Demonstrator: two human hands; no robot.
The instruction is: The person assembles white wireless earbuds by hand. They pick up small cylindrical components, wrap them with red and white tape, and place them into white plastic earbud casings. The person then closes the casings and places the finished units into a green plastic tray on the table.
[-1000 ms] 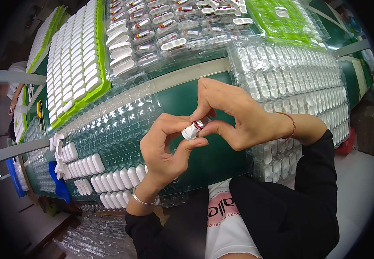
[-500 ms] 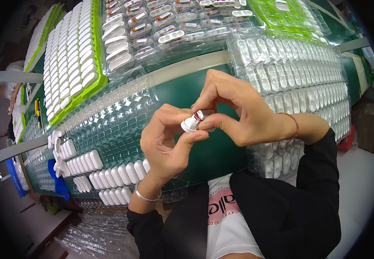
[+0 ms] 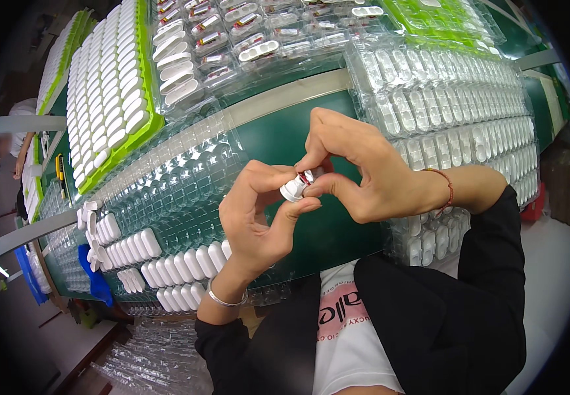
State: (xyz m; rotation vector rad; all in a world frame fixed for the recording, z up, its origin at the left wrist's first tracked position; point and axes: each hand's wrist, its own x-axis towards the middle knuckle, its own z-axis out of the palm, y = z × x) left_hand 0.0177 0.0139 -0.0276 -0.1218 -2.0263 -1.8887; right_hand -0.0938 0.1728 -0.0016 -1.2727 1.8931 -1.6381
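Note:
Both hands meet over the green tabletop (image 3: pixel 268 141), a little right of the middle. Between thumb and fingers, my left hand (image 3: pixel 253 220) pinches a small white plastic shell with a rounded end (image 3: pixel 292 189). My right hand (image 3: pixel 367 174) is closed on a small silver part (image 3: pixel 317 172) at the shell's upper right, its thumb and index finger bent round it. Red wire (image 3: pixel 306 177) shows where the two pieces meet. My fingertips hide much of both, so whether the silver part sits inside the shell cannot be made out.
Clear moulded trays (image 3: pixel 186 168) spread left of my hands, with white oblong cases (image 3: pixel 196 263) near the front. Farther back stand a green tray of white shells (image 3: pixel 156 125) and a clear tray of wired parts (image 3: pixel 232 69). Stacked trays (image 3: pixel 459 108) fill the right. A yellow cutter (image 3: pixel 60 168) lies far left.
The view has shifted slightly, and both hands appear a little to the right. Both keep their pinch; the silver part has turned slightly against the white shell, showing more red wire.

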